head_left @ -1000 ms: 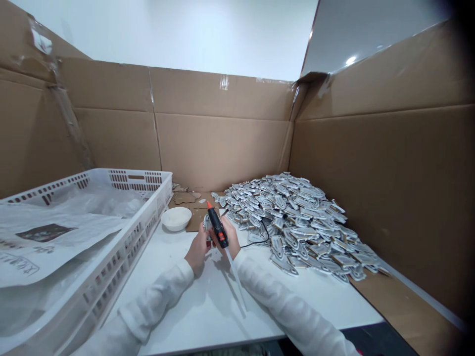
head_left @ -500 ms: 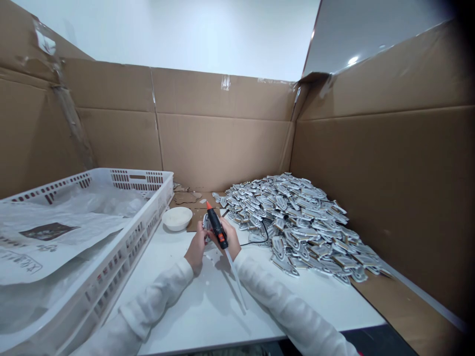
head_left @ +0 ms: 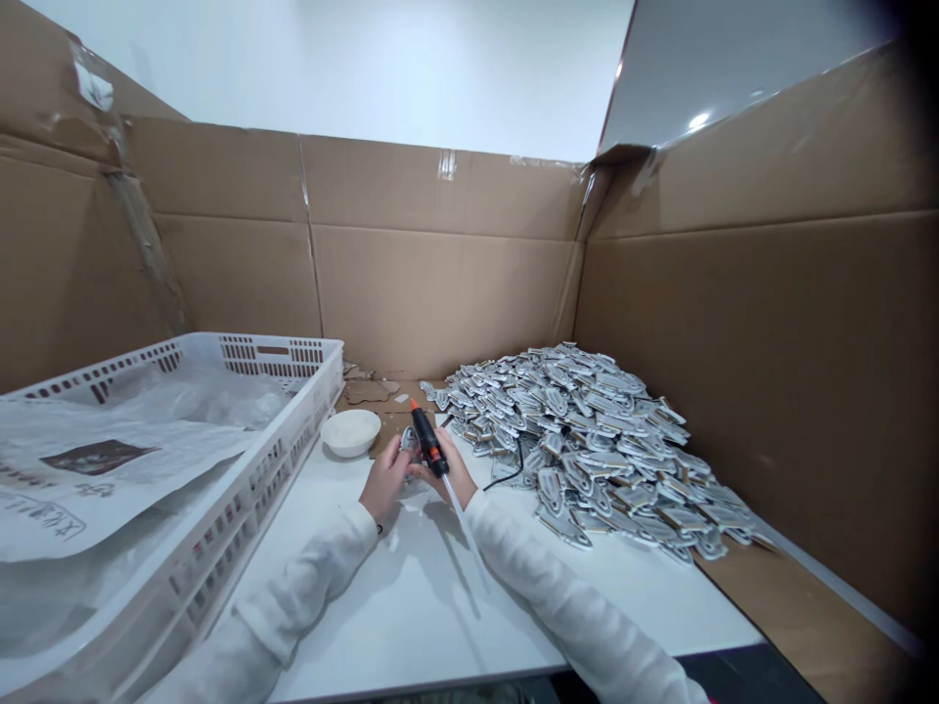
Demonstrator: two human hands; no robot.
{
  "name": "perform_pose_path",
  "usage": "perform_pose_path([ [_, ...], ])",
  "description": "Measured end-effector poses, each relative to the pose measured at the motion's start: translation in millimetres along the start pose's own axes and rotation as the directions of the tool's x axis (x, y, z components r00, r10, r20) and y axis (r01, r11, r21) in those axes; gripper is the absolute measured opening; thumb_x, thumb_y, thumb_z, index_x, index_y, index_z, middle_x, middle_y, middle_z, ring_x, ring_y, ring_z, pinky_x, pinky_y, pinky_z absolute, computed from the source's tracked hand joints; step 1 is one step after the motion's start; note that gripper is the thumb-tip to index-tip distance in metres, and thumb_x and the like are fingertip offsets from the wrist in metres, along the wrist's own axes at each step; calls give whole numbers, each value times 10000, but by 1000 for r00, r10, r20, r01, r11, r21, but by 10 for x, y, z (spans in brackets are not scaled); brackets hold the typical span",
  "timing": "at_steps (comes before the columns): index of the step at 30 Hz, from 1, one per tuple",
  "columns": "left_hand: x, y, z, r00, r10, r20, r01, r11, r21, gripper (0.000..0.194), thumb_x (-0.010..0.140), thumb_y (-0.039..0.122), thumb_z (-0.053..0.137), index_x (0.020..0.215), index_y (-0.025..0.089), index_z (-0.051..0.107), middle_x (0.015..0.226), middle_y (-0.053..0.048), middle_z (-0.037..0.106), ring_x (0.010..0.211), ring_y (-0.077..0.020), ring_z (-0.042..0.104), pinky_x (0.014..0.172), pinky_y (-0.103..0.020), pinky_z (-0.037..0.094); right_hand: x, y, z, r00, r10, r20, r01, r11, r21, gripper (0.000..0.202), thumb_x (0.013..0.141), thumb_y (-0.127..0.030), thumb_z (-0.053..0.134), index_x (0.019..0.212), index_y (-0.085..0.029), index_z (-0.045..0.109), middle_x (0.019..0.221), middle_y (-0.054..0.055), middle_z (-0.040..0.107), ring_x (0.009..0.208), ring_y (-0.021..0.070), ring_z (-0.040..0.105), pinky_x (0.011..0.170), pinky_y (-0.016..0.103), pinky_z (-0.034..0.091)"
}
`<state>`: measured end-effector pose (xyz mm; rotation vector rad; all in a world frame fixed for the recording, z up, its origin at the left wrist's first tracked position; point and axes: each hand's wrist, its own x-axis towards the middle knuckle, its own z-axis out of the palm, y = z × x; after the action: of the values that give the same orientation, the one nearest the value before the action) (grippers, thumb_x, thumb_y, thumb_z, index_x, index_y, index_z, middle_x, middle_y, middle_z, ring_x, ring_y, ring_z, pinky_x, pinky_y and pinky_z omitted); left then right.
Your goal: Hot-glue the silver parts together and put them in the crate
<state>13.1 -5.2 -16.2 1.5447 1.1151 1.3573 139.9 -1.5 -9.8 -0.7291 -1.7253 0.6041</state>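
Note:
My right hand [head_left: 456,469] is closed round a black glue gun [head_left: 428,440] with an orange nozzle, tilted up and away from me. A long whitish glue stick [head_left: 462,518] sticks out of its rear end toward me. My left hand [head_left: 384,481] pinches a small flat grey-and-white piece [head_left: 409,440], like those in the heap; it is partly hidden behind the gun. Both hands are close together above the white table [head_left: 411,616], just right of a small white bowl [head_left: 350,433].
A large heap of flat grey pieces [head_left: 579,440] covers the right side. A black cord [head_left: 514,474] runs between heap and hand. At left stands a white plastic crate [head_left: 300,430] with plastic film and a printed sheet [head_left: 110,469]. Cardboard walls [head_left: 440,284] enclose the table.
My left hand has shifted slightly left and turned, showing more of the grey piece. The glue gun has moved slightly, its glue stick end swinging a little, and the cord has shifted.

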Motion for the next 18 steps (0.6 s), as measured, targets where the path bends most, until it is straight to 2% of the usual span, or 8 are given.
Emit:
perform_pose_path([
  [4,6,-31,-10,999,7,48,-5,999,-35,198,760,355,465,794,165,506,612,42,448,549,-100,430,518,-198,355,-13,18,18,997,72,-32,-70,996,47,376,596,-379,687,842,-174,491,792,16,403,725,166,434,675,289,398],
  [8,24,-44,-19,999,-15,50,18,998,-63,245,736,403,505,782,163,513,612,37,455,560,-104,446,518,-198,364,-23,19,22,992,119,-37,-116,991,68,409,585,-390,688,856,-179,464,787,6,397,727,158,428,675,279,401],
  [13,53,-35,-24,995,-6,-98,-1,998,-65,290,747,448,503,840,174,505,674,8,487,653,-137,487,587,-234,403,-18,21,10,992,125,-11,-124,991,57,353,633,-404,643,839,-181,462,739,-3,430,673,142,430,625,255,400],
  [15,67,-44,-32,986,-3,-166,-7,998,-64,287,759,447,495,866,181,488,708,-1,491,690,-146,497,623,-249,412,-16,3,3,988,152,-37,-150,987,63,335,651,-427,618,824,-181,470,711,-10,449,643,133,433,608,246,395],
  [18,89,-72,-51,974,-4,-227,-13,997,-74,271,761,421,510,888,184,470,736,-6,490,730,-152,505,667,-261,416,-27,-22,-9,947,300,-117,-297,954,44,338,683,-504,553,760,-179,507,656,-13,483,590,128,443,563,239,381],
])
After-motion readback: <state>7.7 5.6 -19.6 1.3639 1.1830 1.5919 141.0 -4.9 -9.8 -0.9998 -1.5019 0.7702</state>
